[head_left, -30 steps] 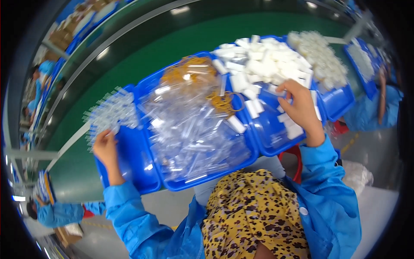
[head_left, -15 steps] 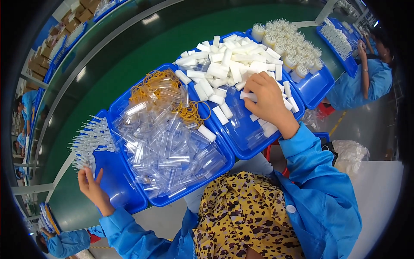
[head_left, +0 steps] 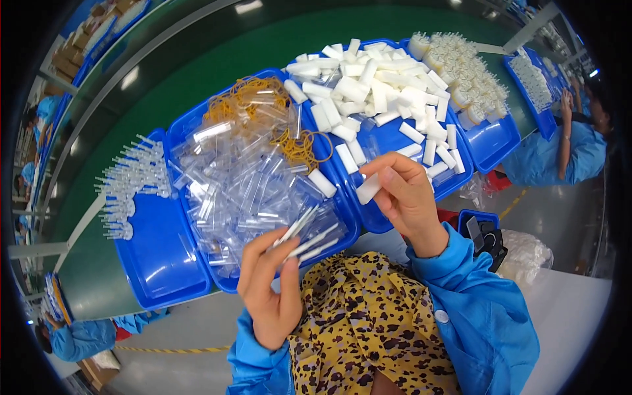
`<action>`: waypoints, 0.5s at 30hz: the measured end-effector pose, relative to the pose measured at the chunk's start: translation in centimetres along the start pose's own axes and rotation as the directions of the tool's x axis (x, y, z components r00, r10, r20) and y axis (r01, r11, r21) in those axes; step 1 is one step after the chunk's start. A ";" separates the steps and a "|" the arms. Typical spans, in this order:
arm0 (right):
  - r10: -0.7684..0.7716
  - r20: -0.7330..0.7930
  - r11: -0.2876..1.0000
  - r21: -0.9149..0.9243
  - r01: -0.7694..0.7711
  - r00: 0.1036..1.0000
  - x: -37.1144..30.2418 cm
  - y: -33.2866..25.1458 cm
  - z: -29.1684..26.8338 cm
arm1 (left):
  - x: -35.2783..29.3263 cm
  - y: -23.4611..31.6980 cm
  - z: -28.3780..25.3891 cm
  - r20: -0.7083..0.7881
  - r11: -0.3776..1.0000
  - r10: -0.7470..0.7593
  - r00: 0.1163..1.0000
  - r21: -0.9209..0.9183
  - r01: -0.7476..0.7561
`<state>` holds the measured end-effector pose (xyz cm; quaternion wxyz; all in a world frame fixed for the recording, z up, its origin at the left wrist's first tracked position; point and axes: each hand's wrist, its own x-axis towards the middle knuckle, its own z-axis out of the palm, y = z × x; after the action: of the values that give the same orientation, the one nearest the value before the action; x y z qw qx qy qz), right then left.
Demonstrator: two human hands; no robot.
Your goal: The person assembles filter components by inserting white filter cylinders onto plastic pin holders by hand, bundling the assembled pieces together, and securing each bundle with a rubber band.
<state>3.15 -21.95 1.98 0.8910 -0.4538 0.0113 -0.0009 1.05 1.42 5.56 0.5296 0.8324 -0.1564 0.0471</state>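
My left hand [head_left: 271,280] grips several thin white sticks [head_left: 304,236] between thumb and fingers, fanned out over the near part of the tray of clear plastic sleeves [head_left: 240,181]. My right hand [head_left: 408,197] pinches a small white foam block [head_left: 369,189] between thumb and forefinger, above the near edge of the foam tray. The sticks and the held block are apart. In the foam tray [head_left: 387,155] lies a heap of white foam blocks [head_left: 375,82]. Tan rubber bands [head_left: 247,95] lie at the far end of the sleeve tray.
At the left, a blue tray [head_left: 164,257] holds rows of upright thin white sticks [head_left: 135,174]. Bundled white pieces [head_left: 461,72] fill another blue tray at the right. Behind runs a green conveyor belt [head_left: 178,85]. A co-worker in blue [head_left: 553,151] sits at the far right.
My left hand has come from the stick tray to the right with several sticks. My right hand has drawn back toward me from the foam heap with a block.
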 end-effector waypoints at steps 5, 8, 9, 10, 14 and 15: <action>-0.074 -0.051 0.973 -0.223 0.061 0.996 -0.4 0.3 2.1 | 0.5 -1.2 1.2 -0.016 0.991 0.123 0.992 0.047 -0.122; -0.028 -0.072 0.978 -0.209 0.012 0.997 -0.7 0.2 2.2 | 0.4 -1.4 1.4 -0.028 0.986 0.153 0.988 0.072 -0.151; -0.035 -0.086 0.969 -0.245 0.012 0.996 -0.6 0.4 2.3 | 0.5 -1.4 1.6 -0.030 0.984 0.160 0.987 0.084 -0.157; -0.042 -0.100 0.960 -0.281 0.012 0.994 -0.6 0.6 2.4 | 0.5 -1.5 1.8 -0.029 0.985 0.158 0.987 0.081 -0.155; -0.057 -0.116 0.984 -0.174 0.037 0.992 -0.4 0.6 3.3 | 0.5 -1.9 2.3 -0.039 0.978 0.181 0.983 0.117 -0.175; -0.070 -0.092 0.985 -0.166 0.054 0.993 -0.4 0.7 3.3 | 0.5 -1.9 2.4 -0.049 0.975 0.183 0.982 0.136 -0.175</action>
<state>2.82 -18.82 3.36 0.8487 -0.5250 0.0406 -0.0499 1.91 -0.09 3.01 0.4718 0.8461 -0.2111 0.1302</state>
